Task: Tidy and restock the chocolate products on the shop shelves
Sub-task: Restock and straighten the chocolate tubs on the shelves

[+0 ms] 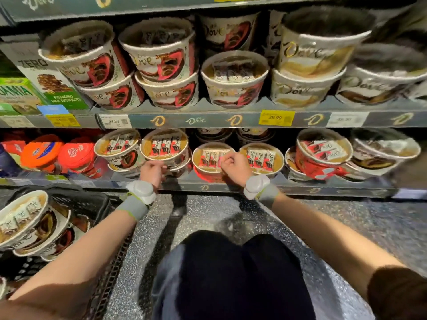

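Evidently the restocking is partway through: the lower shelf (231, 181) already carries rows of Dove tubs (165, 145), with a gap behind the middle pair, while more tubs wait in the black basket (92, 204) at the left. Both arms reach forward to the shelf front. The left hand (153, 169) is clenched, apparently empty, just beside a stacked tub; the right hand (232, 166) curls against the red tub's (209, 158) rim, its grip uncertain.

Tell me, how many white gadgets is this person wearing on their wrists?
2: one on the left wrist, one on the right wrist, each beside a grey band. None seem hidden.
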`<state>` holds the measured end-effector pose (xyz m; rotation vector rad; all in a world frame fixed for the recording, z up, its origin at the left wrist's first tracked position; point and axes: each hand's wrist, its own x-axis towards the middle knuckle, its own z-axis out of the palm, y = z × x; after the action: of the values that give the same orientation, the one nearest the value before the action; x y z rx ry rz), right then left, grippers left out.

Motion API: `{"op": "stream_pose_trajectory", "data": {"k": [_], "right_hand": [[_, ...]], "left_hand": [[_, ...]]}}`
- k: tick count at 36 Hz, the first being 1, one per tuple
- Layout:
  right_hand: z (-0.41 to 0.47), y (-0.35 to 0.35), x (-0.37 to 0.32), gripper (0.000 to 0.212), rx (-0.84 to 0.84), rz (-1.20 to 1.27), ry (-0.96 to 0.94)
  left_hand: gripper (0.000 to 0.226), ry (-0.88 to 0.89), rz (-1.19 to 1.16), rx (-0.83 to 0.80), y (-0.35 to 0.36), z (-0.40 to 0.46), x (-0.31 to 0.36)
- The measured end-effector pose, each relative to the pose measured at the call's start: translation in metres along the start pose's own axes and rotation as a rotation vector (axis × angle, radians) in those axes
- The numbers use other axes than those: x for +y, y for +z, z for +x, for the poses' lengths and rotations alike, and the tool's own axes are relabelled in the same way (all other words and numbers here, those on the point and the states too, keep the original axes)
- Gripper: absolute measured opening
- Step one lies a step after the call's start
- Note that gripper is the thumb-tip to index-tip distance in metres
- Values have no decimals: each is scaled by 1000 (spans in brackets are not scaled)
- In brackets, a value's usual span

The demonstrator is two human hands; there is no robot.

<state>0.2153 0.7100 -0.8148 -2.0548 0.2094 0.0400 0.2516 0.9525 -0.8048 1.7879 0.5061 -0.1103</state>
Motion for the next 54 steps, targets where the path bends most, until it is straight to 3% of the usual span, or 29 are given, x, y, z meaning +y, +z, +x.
{"op": "stream_pose_trajectory", "data": {"k": [4,7,14,18,19,21,24,26,32,37,41,45,47,51,54], "right_hand": [[-34,-41,34,23,66,38,52],[-53,-59,56,15,81,95,124],[-94,-111,120,14,321,145,287],[-98,-140,149,10,508,187,400],[-97,-148,154,14,556,243,413],[-95,-164,156,42,622,386,431],[-84,-180,148,83,651,552,411],[-80,-186,131,101,636,560,406],[-70,-191,110,87,562,484,519],[-54,-187,121,103,566,639,484],[-74,-186,105,61,594,563,484],[-87,-181,107,45,581,554,440],[-93,-180,101,45,533,553,447],[-96,-170,84,70,383,732,486],[-96,-162,68,55,244,858,482]], "left_hand": [[23,82,120,-121,52,-33,13],[20,92,166,-216,80,-39,12],[19,187,311,-303,151,-71,30],[35,143,290,-357,167,-72,37],[40,146,293,-368,170,-76,38],[44,150,316,-384,174,-81,38],[29,179,330,-359,173,-83,37],[18,202,343,-363,170,-85,37],[29,152,309,-372,162,-100,42],[26,197,369,-324,153,-103,47],[26,207,347,-319,146,-98,46],[24,184,299,-353,139,-109,49],[28,170,250,-407,140,-118,51],[11,229,225,-410,130,-112,49],[14,254,223,-425,122,-110,48]]}}
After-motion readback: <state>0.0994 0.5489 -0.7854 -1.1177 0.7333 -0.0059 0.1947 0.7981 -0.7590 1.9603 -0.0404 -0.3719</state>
